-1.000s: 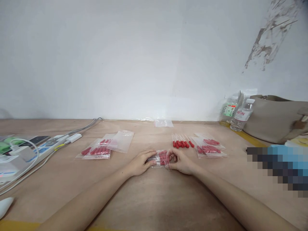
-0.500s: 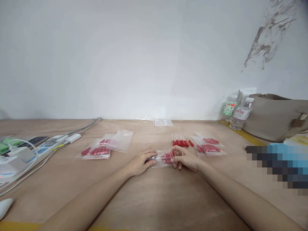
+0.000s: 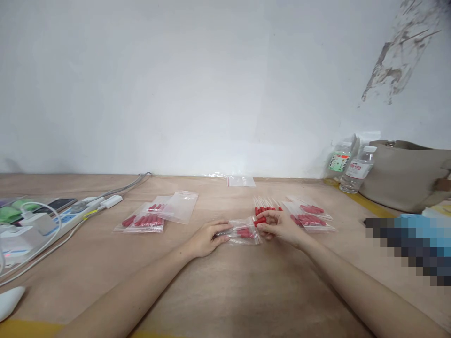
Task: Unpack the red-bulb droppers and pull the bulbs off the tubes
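since a second earlier the right hand had slid right, off the clear zip bag lying on the tabletop, pinching a red-bulbed dropper at its mouth; the left hand pinched the bag's left end.

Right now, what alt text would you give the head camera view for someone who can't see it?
On a wooden table, the left hand holds a small clear bag flat while the right hand pinches a red-tipped stick at its mouth. Filled bags lie to either side, with loose sticks just beyond the right hand.
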Demonstrator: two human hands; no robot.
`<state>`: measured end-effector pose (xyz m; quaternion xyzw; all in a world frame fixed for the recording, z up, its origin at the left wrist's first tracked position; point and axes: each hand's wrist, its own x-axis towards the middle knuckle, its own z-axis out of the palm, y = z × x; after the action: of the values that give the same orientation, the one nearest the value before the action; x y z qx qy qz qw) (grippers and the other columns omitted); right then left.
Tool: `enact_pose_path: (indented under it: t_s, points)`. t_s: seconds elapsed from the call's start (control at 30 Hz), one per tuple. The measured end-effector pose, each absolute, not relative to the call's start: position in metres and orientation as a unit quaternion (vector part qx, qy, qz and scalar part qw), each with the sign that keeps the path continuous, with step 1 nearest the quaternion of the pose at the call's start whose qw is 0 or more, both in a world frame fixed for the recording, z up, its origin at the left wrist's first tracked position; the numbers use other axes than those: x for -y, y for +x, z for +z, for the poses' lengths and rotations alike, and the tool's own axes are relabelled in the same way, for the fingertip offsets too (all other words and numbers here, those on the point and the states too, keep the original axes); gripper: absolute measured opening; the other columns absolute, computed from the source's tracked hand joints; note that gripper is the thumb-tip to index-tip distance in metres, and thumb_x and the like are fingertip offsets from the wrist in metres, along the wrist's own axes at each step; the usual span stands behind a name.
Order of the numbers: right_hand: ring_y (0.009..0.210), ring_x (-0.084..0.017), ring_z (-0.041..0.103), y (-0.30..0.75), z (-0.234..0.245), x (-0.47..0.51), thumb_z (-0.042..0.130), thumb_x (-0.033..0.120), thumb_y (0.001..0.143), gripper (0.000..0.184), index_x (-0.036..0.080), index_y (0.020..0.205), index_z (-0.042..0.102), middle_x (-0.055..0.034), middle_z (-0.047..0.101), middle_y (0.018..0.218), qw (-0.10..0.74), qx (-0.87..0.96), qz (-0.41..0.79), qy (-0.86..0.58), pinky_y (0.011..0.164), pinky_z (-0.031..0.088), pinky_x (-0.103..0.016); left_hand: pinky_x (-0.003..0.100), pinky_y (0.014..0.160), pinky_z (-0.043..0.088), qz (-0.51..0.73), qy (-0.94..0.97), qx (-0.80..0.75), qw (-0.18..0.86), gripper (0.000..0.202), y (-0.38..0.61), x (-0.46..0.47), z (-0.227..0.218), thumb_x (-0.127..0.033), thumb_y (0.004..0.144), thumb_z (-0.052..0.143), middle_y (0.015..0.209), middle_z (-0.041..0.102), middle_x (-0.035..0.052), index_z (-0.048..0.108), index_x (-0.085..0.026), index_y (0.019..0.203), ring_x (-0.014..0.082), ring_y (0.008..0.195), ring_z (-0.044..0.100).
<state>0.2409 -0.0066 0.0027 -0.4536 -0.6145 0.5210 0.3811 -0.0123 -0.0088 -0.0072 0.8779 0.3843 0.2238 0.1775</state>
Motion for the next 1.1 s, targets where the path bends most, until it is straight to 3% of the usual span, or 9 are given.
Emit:
enact_pose_path:
  t_s: [0.27,0.37,0.5,0.67,0.9,0.97,1.1]
  points:
    - [0.06,-0.008,0.059,0.279,0.021,-0.007,0.071,0.032,0.059,0.027,0.015,0.078,0.061,-0.0022,0.065,0.073,0.407,0.564,0.555,-0.456,0.059,0.049,-0.02,0.032,0.097,0.034,0.226,0.873,-0.389,0.189,0.035,-0.014,0.009,-0.008,-0.037,0.083,0.045,0.126,0.047,0.0036,0.052,-0.027,0.116,0.0191,0.115,0.043]
    - [0.065,-0.011,0.061,0.31,0.041,-0.01,0.068,0.032,0.061,0.03,0.018,0.086,0.062,-0.0044,0.067,0.081,0.466,0.548,0.475,-0.507,0.059,0.05,-0.023,0.033,0.097,0.034,0.224,0.872,-0.39,0.191,0.035,-0.015,0.009,-0.008,-0.037,0.083,0.045,0.126,0.047,0.0038,0.052,-0.027,0.116,0.0195,0.116,0.043]
    - [0.085,-0.018,0.061,0.325,0.039,-0.016,0.061,0.034,0.067,0.032,0.018,0.095,0.062,-0.0064,0.066,0.093,0.544,0.564,0.278,-0.556,0.074,0.05,-0.031,0.034,0.097,0.033,0.224,0.868,-0.397,0.195,0.035,-0.014,0.009,-0.007,-0.037,0.083,0.045,0.126,0.046,0.0037,0.052,-0.027,0.116,0.02,0.117,0.041]
    - [0.095,-0.021,0.058,0.314,0.0,-0.027,0.051,0.03,0.074,0.027,0.019,0.094,0.065,-0.0063,0.064,0.101,0.45,0.688,0.077,-0.564,0.088,0.042,-0.036,0.035,0.097,0.034,0.224,0.868,-0.399,0.192,0.035,-0.015,0.01,-0.008,-0.037,0.083,0.044,0.127,0.046,0.0038,0.052,-0.027,0.116,0.0201,0.117,0.041]
    - [0.096,-0.023,0.057,0.305,-0.011,-0.028,0.04,0.031,0.082,0.03,0.02,0.097,0.063,-0.0076,0.064,0.101,0.29,0.77,0.02,-0.567,0.084,0.04,-0.033,0.033,0.097,0.034,0.22,0.87,-0.398,0.19,0.035,-0.016,0.009,-0.008,-0.036,0.084,0.044,0.126,0.046,0.0041,0.052,-0.026,0.116,0.0191,0.116,0.042]
    - [0.092,-0.022,0.058,0.304,-0.007,-0.026,0.035,0.032,0.084,0.033,0.018,0.097,0.062,-0.0089,0.065,0.096,0.294,0.765,0.012,-0.573,0.08,0.04,-0.032,0.032,0.097,0.034,0.222,0.871,-0.397,0.187,0.036,-0.016,0.009,-0.008,-0.036,0.084,0.044,0.126,0.046,0.004,0.052,-0.025,0.116,0.0189,0.116,0.042]
    - [0.086,-0.02,0.057,0.291,0.002,-0.017,0.036,0.033,0.083,0.031,0.018,0.09,0.062,-0.008,0.064,0.091,0.386,0.746,-0.002,-0.543,0.077,0.04,-0.03,0.032,0.098,0.033,0.238,0.871,-0.391,0.18,0.04,-0.015,0.009,-0.008,-0.036,0.082,0.046,0.125,0.048,0.0035,0.048,-0.023,0.12,0.0185,0.116,0.042]
